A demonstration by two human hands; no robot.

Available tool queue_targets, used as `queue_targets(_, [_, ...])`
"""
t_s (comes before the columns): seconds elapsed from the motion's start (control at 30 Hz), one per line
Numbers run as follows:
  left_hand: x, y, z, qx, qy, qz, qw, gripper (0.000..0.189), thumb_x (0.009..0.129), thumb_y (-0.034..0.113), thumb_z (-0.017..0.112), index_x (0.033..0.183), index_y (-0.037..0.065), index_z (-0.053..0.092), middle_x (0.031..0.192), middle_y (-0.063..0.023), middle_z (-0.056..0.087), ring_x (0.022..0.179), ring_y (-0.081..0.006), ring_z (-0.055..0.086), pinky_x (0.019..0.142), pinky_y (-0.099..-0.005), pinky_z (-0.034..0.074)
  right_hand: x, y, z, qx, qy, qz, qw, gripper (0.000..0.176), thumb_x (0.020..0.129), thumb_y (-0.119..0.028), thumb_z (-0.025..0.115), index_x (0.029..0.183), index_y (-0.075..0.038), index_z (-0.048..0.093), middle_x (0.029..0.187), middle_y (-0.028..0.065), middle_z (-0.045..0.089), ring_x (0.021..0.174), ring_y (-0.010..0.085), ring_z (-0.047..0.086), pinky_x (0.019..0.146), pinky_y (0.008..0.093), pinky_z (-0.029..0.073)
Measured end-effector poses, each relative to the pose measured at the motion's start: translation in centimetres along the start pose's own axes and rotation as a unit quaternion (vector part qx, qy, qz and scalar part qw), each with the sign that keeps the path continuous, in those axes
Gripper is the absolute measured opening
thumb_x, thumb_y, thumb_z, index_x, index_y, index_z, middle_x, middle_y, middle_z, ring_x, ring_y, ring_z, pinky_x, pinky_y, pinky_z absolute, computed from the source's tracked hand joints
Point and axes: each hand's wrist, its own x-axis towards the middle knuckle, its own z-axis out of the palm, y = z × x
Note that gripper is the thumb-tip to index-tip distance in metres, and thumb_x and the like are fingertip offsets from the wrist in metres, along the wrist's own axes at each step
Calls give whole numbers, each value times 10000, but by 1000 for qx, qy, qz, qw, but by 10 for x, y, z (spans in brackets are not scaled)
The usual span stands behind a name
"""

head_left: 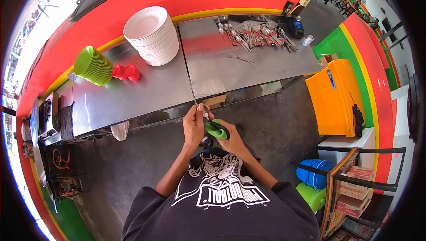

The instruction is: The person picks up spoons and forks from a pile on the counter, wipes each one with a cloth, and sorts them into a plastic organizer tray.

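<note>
My left hand (194, 125) is closed on the thin metal handle of a piece of cutlery, close to my chest at the table's front edge. Beside it on the right, my right hand (228, 139) holds a green cloth (216, 129) bunched around the lower end of the cutlery. Which kind of cutlery it is cannot be made out. On the steel table (213, 79) ahead, a fork (242, 58) lies apart from a large heap of spoons and forks (257, 35).
White plates (153, 37) stand stacked at the back. Left of them are stacked green bowls (94, 66) and red cups (132, 73). An orange bin (333, 99) is at the right, above a blue container (314, 173) and a wooden shelf (339, 188) with boxes.
</note>
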Motion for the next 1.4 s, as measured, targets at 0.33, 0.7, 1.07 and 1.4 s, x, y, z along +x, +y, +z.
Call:
queue_targets(0.33, [25, -2, 11, -97, 144, 20, 985, 408, 1039, 335, 448, 846, -7, 562, 647, -38, 552, 564, -104, 516, 534, -243, 421, -5, -8, -6, -88, -1, -9, 996, 410, 713, -64, 672, 1114, -28, 593, 916, 158, 648, 812, 383, 607, 728, 346, 471])
queue_targets(0.7, [91, 8, -69, -472, 208, -59, 855, 346, 1036, 399, 420, 824, 131, 475, 557, 42, 298, 437, -75, 259, 515, -240, 311, -55, 31, -46, 224, 167, 258, 925, 210, 937, -159, 617, 1093, -20, 623, 988, 67, 671, 893, 140, 638, 772, 284, 515])
queue_targets(1.07, [25, 3, 26, -370, -217, -368, 825, 743, 828, 838, 141, 791, 148, 413, 510, 78, 227, 387, -53, 178, 433, -239, 194, 19, -3, -48, 178, 150, 61, 971, 367, 918, -160, 674, 1236, -14, 567, 982, 21, 656, 921, 82, 613, 799, 250, 502])
queue_targets(1.4, [17, -1, 25, -204, -382, -302, 849, 836, 798, 846, 16, 827, 123, 436, 558, 72, 242, 452, -53, 188, 436, -230, 189, 33, -7, -63, 173, 25, 65, 982, 313, 801, -109, 784, 1066, -16, 645, 919, 1, 663, 824, 75, 604, 745, 233, 483])
